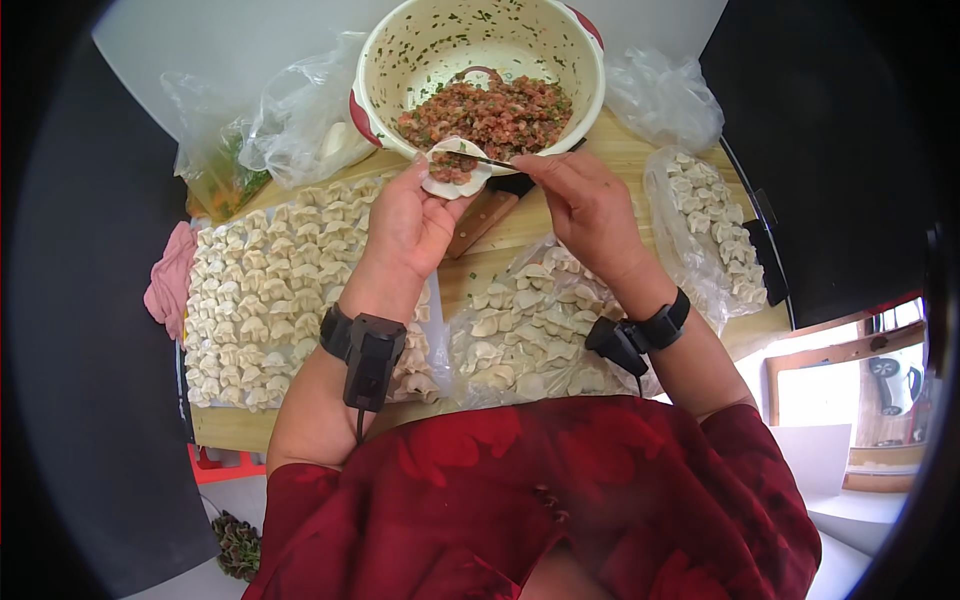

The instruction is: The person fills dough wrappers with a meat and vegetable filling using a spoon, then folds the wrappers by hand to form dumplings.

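Note:
My left hand (415, 225) holds a round white dumpling wrapper (436, 186) at the near rim of a big cream basin (400, 55). A lump of meat filling (456, 172) sits on the wrapper. My right hand (585, 205) is closed around a thin dark utensil (492, 160), whose far end reaches over the filling; its exact kind is unclear. Inside the basin lies pink minced filling (495, 115) with green flecks, and more flecks stick to its wall. Under my hands, a brown wooden handle (484, 222) rests slantwise on the table.
Rows of folded dumplings (270, 290) cover the left of the wooden table (235, 425). More dumplings (530, 325) lie on plastic near my body, others (710, 215) at the right. Plastic bags (310, 110) flank the basin. A pink cloth (172, 280) hangs at the left edge.

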`<state>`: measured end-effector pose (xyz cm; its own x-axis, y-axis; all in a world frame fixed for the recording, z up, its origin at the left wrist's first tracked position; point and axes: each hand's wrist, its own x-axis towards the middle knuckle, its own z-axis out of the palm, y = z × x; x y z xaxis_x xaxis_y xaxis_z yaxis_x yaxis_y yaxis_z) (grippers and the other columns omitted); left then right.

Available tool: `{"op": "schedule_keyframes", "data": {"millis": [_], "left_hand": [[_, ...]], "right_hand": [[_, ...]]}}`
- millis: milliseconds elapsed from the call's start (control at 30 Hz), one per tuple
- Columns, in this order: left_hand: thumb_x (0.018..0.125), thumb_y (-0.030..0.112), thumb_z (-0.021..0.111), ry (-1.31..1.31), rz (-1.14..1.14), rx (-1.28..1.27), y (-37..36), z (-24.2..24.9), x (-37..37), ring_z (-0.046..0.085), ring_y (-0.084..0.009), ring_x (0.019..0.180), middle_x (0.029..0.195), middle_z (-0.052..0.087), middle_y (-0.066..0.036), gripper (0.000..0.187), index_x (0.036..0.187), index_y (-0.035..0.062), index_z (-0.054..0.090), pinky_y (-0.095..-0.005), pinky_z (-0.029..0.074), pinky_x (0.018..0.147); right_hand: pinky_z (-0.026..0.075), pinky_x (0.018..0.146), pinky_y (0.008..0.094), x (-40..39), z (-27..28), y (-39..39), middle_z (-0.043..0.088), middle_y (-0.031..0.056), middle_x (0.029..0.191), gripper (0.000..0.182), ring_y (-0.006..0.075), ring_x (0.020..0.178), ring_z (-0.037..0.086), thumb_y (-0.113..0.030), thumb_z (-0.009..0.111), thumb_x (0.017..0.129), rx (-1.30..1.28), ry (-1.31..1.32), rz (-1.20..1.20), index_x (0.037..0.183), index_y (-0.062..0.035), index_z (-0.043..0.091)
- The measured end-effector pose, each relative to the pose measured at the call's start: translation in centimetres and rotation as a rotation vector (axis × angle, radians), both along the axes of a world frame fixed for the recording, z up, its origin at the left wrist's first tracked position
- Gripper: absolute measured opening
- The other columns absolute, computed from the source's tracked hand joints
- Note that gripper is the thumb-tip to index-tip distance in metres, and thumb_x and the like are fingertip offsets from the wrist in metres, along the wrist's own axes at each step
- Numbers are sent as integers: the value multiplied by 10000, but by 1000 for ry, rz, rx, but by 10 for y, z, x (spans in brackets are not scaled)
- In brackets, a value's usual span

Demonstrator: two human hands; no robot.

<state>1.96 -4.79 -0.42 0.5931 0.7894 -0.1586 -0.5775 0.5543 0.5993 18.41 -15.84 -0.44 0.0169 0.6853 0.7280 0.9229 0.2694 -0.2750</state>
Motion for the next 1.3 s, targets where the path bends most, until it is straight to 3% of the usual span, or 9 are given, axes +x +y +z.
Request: {"op": "schedule_keyframes", "data": {"millis": [300, 400, 467, 567, 733, 800, 1033, 1200, 1300], "left_hand": [[1012, 149, 364, 22, -5, 2, -2, 1, 1, 523, -288, 1195, 1299, 506, -201, 368, 1303, -77, 377, -443, 437, 1044], [1015, 148, 354, 16, -6, 4, -3, -2, 2, 529, -282, 1184, 1284, 514, -193, 359, 1293, -77, 384, -433, 443, 1039], [1018, 149, 347, 26, -15, -6, -5, -3, 3, 529, -281, 1181, 1280, 515, -191, 356, 1289, -77, 386, -427, 445, 1039], [1022, 154, 335, 14, -54, 0, -6, -4, 3, 529, -278, 1181, 1281, 512, -192, 357, 1289, -78, 382, -417, 447, 1036], [1025, 178, 321, -3, -122, 40, -11, 1, -3, 542, -285, 1159, 1269, 520, -189, 367, 1290, -69, 379, -445, 465, 1014], [1029, 208, 309, 5, -149, 60, -13, 4, -6, 535, -287, 1168, 1285, 510, -195, 388, 1313, -51, 365, -451, 461, 1016], [1032, 241, 298, -27, -188, 47, -13, -7, -4, 536, -287, 1169, 1289, 513, -179, 396, 1319, -20, 379, -435, 468, 998], [1035, 289, 300, -153, -213, 50, -18, -11, -2, 550, -271, 1137, 1287, 514, -168, 422, 1293, -24, 414, -422, 466, 990], [1033, 316, 303, -103, -184, 38, -21, -9, -5, 536, -281, 1156, 1283, 513, -175, 440, 1285, -26, 418, -427, 449, 1008]], "right_hand": [[508, 719, 393, 1, -1, -1, 654, 96, 878, 243, 302, 841, 618, -2, 606, 802, -12, 72, -38, 1020, -101, 647], [498, 665, 368, -6, -1, 1, 638, 99, 823, 218, 262, 784, 621, -9, 592, 833, 67, 158, 8, 1037, -84, 613], [466, 609, 323, -17, 8, -5, 601, 81, 765, 248, 197, 687, 577, -26, 615, 831, -204, 581, 94, 1070, -76, 569], [435, 582, 288, -27, 11, -4, 571, 63, 746, 337, 149, 634, 513, -39, 655, 802, -265, 487, 130, 1113, -75, 531], [429, 567, 266, -24, -5, 10, 547, 39, 742, 187, 116, 625, 485, -38, 686, 785, -206, 474, 180, 958, -54, 615], [429, 569, 245, -24, -9, 11, 570, 32, 763, 117, 99, 637, 490, -24, 684, 794, -126, 648, 240, 902, -40, 640], [477, 612, 259, -25, -11, 7, 624, 46, 840, 164, 119, 689, 571, -26, 704, 786, -230, 704, 204, 936, -50, 644], [511, 649, 277, -25, -11, 4, 643, 67, 890, 212, 177, 720, 615, -18, 711, 756, -102, 432, 220, 952, -75, 653], [514, 653, 284, -28, -12, 4, 642, 67, 892, 231, 183, 737, 623, -18, 718, 740, -111, 583, 142, 953, -86, 656]]}}
